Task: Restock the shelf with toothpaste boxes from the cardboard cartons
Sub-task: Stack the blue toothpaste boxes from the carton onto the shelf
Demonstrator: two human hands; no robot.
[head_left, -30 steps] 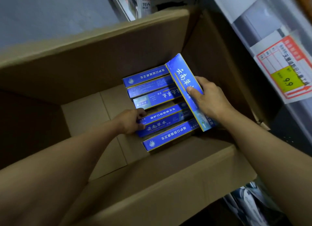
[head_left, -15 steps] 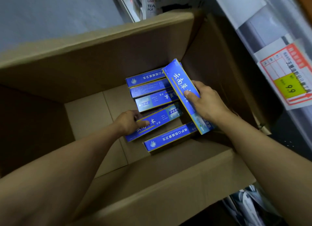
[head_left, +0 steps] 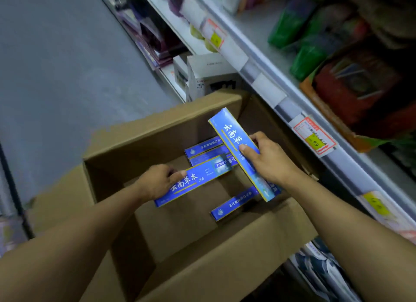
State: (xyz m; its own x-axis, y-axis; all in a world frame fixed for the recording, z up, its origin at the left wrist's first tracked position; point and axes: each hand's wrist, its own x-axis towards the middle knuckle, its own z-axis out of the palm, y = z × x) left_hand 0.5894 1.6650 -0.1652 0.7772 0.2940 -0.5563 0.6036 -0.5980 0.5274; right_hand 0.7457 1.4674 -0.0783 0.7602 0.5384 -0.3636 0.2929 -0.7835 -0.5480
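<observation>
Blue box (head_left: 242, 153) hiding carton (head_left: 144, 144) stock

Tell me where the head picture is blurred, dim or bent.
Head view: dim overall; shelf goods at upper right smeared by motion blur; price tag barely legible; shelf edge bowed by the wide lens; the toothpaste box in the right hand stays fairly sharp.

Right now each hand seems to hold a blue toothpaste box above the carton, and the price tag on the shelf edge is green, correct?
Not quite: in the head view the price tag is red and white with a yellow patch, not green. Each hand, left hand and right hand, does hold a blue box above the carton.
</observation>
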